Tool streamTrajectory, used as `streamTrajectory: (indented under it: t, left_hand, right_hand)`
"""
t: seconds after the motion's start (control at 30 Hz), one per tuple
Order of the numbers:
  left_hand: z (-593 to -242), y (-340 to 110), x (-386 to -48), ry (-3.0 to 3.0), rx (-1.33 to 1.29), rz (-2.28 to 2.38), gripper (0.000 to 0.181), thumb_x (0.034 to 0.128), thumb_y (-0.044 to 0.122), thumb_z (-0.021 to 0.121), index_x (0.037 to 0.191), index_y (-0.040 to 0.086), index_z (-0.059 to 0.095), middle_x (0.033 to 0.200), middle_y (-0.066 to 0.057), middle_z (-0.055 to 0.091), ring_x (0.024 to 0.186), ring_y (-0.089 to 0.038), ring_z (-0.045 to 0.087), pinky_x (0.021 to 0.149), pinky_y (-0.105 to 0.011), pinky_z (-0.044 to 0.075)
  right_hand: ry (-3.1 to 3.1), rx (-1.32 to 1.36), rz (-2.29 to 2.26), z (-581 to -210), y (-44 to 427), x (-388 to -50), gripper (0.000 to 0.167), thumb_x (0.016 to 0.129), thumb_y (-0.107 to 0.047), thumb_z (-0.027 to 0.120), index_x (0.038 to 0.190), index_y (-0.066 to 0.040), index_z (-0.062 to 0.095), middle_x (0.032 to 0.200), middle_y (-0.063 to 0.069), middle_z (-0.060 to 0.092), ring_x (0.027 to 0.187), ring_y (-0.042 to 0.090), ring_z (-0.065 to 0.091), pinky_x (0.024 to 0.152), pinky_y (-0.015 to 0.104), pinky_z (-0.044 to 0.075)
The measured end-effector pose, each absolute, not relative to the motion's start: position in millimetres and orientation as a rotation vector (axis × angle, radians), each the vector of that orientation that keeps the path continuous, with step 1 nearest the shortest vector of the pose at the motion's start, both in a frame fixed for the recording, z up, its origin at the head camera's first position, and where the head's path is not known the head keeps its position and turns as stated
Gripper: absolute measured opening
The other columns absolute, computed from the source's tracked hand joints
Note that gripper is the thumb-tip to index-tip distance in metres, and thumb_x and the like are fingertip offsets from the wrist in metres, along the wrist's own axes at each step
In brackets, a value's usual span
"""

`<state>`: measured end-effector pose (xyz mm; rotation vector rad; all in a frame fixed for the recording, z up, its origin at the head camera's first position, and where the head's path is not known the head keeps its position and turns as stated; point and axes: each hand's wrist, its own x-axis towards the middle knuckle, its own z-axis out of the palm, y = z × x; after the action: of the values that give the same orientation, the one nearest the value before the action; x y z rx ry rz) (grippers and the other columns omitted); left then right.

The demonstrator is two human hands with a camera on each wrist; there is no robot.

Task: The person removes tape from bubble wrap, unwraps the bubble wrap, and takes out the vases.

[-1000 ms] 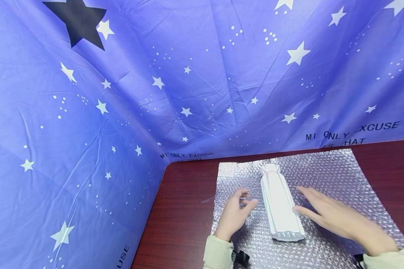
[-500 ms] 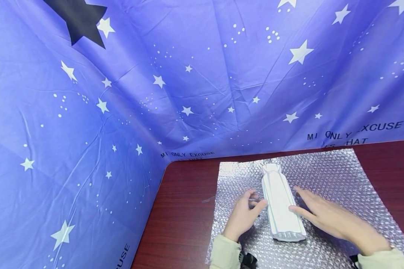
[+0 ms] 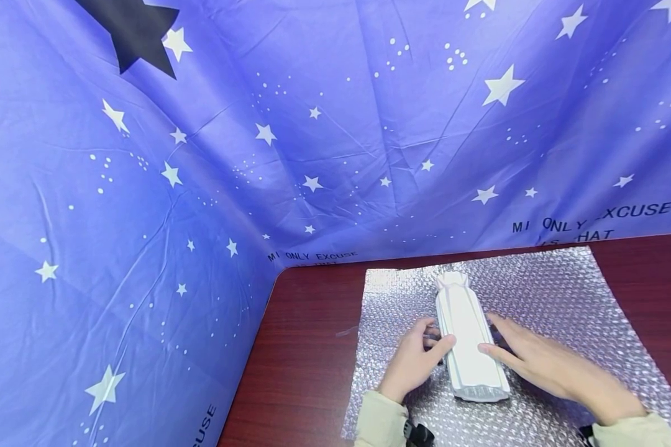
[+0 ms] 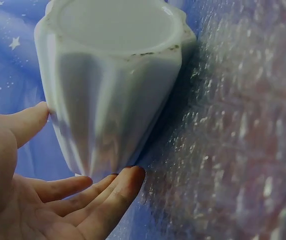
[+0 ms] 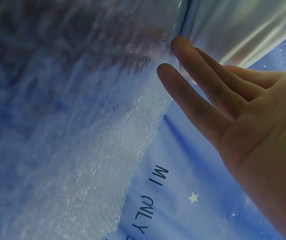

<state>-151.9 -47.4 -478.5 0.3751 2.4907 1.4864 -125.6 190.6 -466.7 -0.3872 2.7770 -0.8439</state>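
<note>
Left hand (image 3: 415,360) and right hand (image 3: 539,361) — apart, fingers loosely extended — flank a white vase (image 3: 468,326), bubble wrap (image 3: 559,292) beneath.

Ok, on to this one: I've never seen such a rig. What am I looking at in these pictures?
There's no machine here, just a person's bare left hand and right hand. The wide picture comes from a camera on the head, looking forward and down; each closer one comes from a wrist camera. A white fluted vase lies on its side on bubble wrap, over a dark red table. The hands flank it, fingertips at its sides, but neither clearly grips it.
</note>
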Motion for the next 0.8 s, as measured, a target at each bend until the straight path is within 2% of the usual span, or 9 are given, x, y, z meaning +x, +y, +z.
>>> streamTrajectory:
  t: [0.8]
  left_hand:
    - [-483.2,-41.9,-151.1,2.353,0.351,1.603,0.053,0.0970,0.040,0.062,0.142,0.016,0.050,0.111,0.007,0.064,0.086,0.001,0.061,0.072,-0.018,0.055]
  right_hand:
    - [2.769,-0.443,-0.953,-470.6,189.0,-123.2,0.077,0.104,-0.051,0.040,0.152,0.008,0.026,0.150,0.038,0.031,0.133,0.059,0.034,0.098,0.076,0.032]
